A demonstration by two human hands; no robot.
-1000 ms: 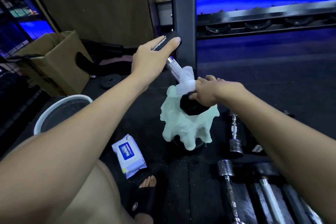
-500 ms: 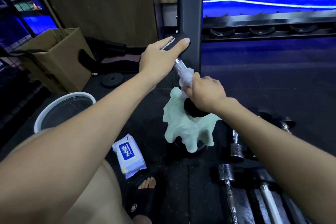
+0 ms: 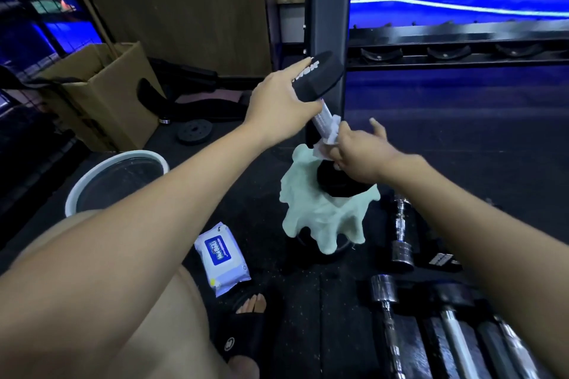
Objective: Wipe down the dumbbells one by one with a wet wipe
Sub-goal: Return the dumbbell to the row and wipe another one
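Note:
A black dumbbell (image 3: 320, 78) with a chrome handle stands tilted, its lower head resting on a pale green cloth (image 3: 320, 215). My left hand (image 3: 280, 104) grips its upper head from the left. My right hand (image 3: 357, 151) pinches a white wet wipe (image 3: 331, 135) wrapped round the lower part of the handle, with the index finger sticking out. The wet wipe pack (image 3: 220, 257) lies on the floor near my knee. Several other dumbbells (image 3: 400, 234) lie on the floor at the right and lower right.
A white-rimmed bucket (image 3: 92, 178) sits at the left, and a cardboard box (image 3: 101, 95) behind it. A dark rack post (image 3: 328, 9) rises just behind the dumbbell, with rack shelves to its right. A small weight plate (image 3: 194, 132) lies on the black mat. My sandalled foot (image 3: 246, 335) is below.
The dumbbell's upper head has turned further into sight, its white lettering showing. My right hand with the wipe has slid a little up the handle and its index finger has lifted.

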